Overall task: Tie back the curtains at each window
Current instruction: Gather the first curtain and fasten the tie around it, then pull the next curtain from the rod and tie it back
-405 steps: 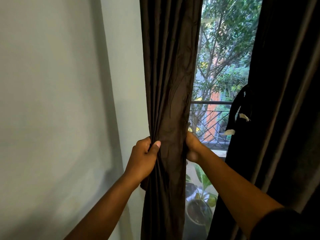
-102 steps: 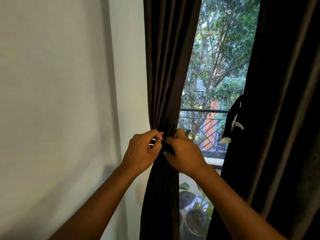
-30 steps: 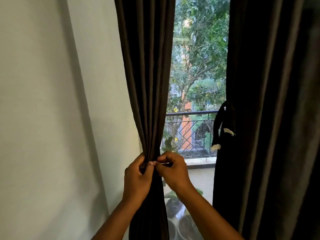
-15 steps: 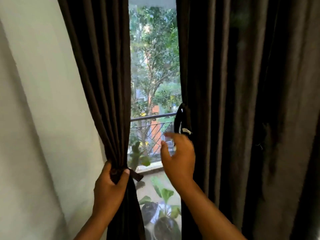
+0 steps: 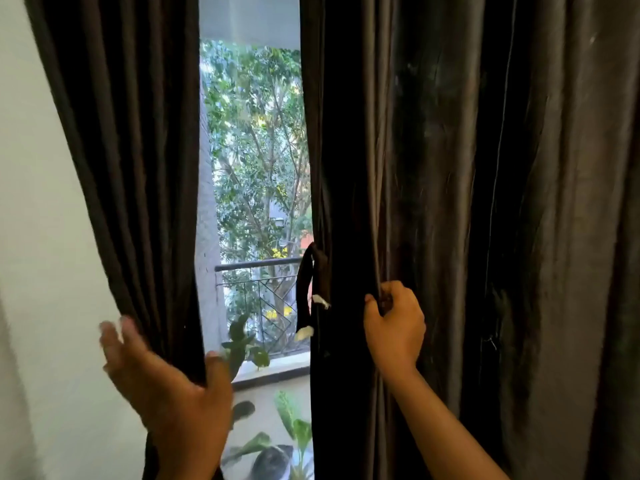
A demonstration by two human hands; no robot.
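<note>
At the window, right hand (image 5: 394,327) grips a fold of the right curtain (image 5: 467,202), likely to gather it. Tie-back strap (image 5: 308,292) hangs loose beside it. Left hand (image 5: 166,386) spread open, holding nothing, before the left curtain (image 5: 131,168).

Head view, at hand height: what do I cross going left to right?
Wall → left hand, open → left curtain → window gap → hanging tieback strap → right hand, gripping a fold → right curtain.
</note>
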